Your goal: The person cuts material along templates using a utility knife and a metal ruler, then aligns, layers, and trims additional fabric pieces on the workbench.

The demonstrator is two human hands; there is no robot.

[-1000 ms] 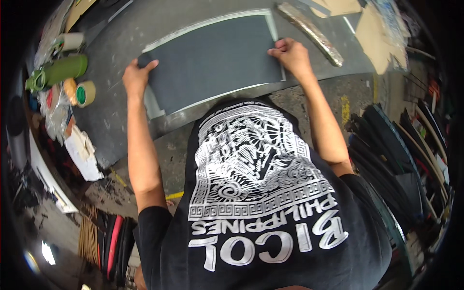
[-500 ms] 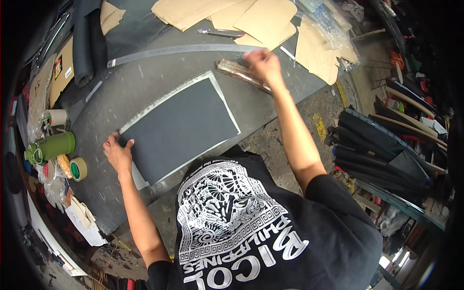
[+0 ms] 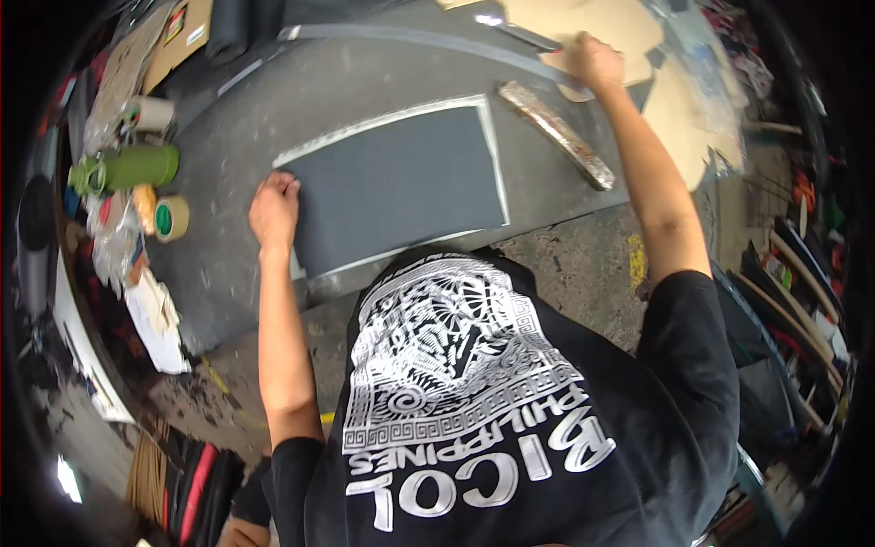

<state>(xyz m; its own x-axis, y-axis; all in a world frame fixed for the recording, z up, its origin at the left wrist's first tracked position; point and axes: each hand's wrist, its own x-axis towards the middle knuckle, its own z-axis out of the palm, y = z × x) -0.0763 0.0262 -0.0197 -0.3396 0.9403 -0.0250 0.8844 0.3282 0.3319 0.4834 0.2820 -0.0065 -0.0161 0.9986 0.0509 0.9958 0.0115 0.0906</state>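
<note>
Green bottle [image 3: 137,170], contents hidden, dark sheet [image 3: 401,187]

A green bottle [image 3: 137,169] is near a tape roll [image 3: 180,218].

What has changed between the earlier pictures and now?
The right hand let go of the dark sheet and moved forward and rightward to the right end of the grey ruler, near the cutter; whether it holds anything is unclear. The left hand stays at the sheet's left edge.
</note>
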